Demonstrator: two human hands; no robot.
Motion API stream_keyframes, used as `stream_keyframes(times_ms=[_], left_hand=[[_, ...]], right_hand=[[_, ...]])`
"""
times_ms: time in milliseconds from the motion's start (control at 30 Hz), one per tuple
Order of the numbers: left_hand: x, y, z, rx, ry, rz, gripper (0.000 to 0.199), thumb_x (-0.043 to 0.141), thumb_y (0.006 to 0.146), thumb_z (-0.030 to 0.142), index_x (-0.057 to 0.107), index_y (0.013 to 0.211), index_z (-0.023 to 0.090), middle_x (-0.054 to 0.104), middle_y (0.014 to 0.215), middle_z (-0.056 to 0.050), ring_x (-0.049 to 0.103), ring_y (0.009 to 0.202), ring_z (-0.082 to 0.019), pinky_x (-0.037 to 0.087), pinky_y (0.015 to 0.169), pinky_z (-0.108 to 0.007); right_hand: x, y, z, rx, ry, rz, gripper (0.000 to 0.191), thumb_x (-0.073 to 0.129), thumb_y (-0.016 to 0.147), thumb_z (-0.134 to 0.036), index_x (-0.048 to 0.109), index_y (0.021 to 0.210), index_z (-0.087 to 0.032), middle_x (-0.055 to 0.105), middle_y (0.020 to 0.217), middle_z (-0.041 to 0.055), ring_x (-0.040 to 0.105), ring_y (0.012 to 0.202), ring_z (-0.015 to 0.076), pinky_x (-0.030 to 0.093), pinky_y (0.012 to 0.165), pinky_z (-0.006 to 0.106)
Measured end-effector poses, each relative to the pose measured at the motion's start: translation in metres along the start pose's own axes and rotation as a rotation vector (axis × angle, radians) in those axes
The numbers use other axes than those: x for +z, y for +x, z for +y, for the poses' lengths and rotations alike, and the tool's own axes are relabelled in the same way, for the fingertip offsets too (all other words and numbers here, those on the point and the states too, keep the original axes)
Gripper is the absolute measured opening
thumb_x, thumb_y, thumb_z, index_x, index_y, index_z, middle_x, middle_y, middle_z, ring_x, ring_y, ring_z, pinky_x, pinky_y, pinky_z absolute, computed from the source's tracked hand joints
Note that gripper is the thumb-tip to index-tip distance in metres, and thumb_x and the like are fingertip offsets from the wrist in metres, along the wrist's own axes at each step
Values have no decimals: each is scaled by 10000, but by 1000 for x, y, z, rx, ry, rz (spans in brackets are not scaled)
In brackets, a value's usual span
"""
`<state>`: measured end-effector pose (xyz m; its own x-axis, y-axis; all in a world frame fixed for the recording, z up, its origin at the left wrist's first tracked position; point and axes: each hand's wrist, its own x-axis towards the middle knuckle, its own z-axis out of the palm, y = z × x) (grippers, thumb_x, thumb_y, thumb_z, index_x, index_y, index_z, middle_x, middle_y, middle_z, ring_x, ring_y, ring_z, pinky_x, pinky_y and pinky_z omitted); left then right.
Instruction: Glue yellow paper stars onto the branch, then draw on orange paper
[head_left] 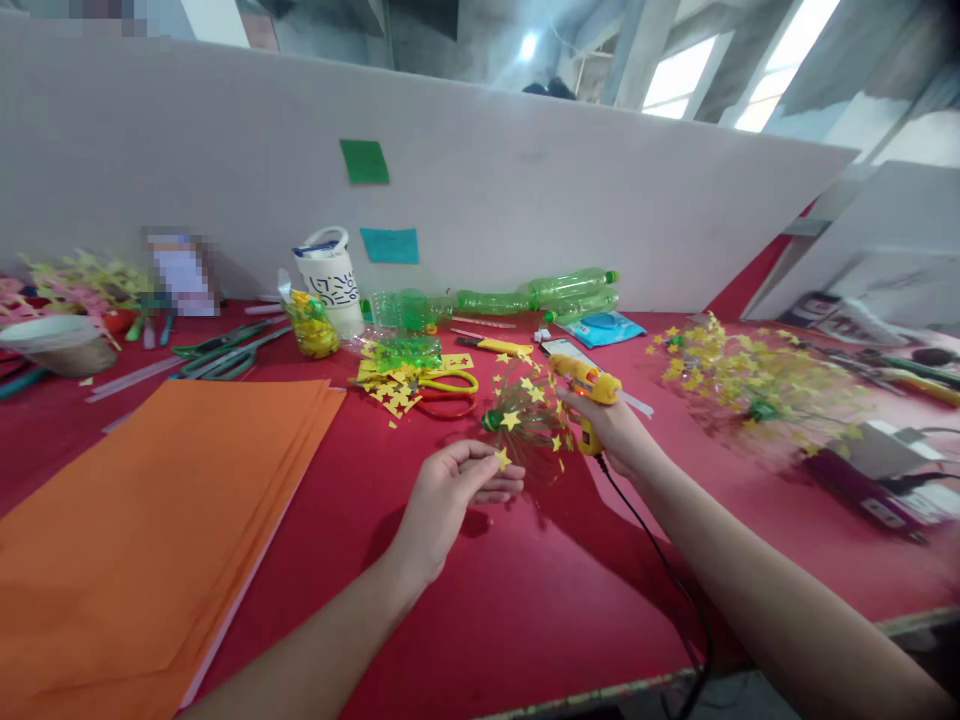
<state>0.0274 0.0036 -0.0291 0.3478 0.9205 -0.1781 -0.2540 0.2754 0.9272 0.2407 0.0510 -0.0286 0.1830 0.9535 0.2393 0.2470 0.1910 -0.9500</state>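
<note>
Between the thumb and fingers of my left hand (457, 490) is a small yellow star (502, 459). My right hand (611, 425) grips a yellow glue gun (586, 380), its black cord trailing down to the table's front edge. Just beyond my left hand, a spray of thin strands with yellow stars (536, 395) and a green bottle neck (492, 421) lies on the red table (480, 600). Yellow scissors (448, 382) rest behind it, next to star-punched yellow paper (394, 392).
Orange sheets (165, 500) cover the left side. Green bottles (574, 290), a white cup (330, 280) and a yellow cutter (504, 347) stand or lie at the back. More starred sprays (750, 380) and a power strip (874, 495) are on the right.
</note>
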Motion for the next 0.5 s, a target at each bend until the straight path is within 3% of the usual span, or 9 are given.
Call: stream_keyframes(times_ms=[100,300,400,500], left_hand=[[0,0,0,-30,1,-38,169,586,805,289,536,849,134,726,852,-116,698,756,-196,531,667,-264],[-2,-3,1,-32,25,-43,169,601,776,269,524,848,138,723,854,-116,697,774,-210,532,695,-283],[-8,-4,6,-23,43,-16,164,599,756,247,515,851,142,722,840,-110,696,777,-214,531,694,-289],[-17,-2,11,-45,78,-11,176,593,738,215,510,879,150,722,830,-98,695,777,-209,527,697,-292]], right_hand=[[7,-4,-7,158,148,11,434,671,688,-392,599,1076,-213,652,990,48,616,928,239,507,771,360],[17,-11,-22,64,146,23,342,694,673,-392,636,962,-220,663,974,40,613,942,252,488,808,377],[22,-15,-31,78,41,-4,292,695,661,-394,647,880,-206,672,887,41,617,883,253,484,765,368],[27,-17,-42,87,-89,-39,343,674,669,-404,629,943,-202,663,836,32,610,800,231,474,691,346]])
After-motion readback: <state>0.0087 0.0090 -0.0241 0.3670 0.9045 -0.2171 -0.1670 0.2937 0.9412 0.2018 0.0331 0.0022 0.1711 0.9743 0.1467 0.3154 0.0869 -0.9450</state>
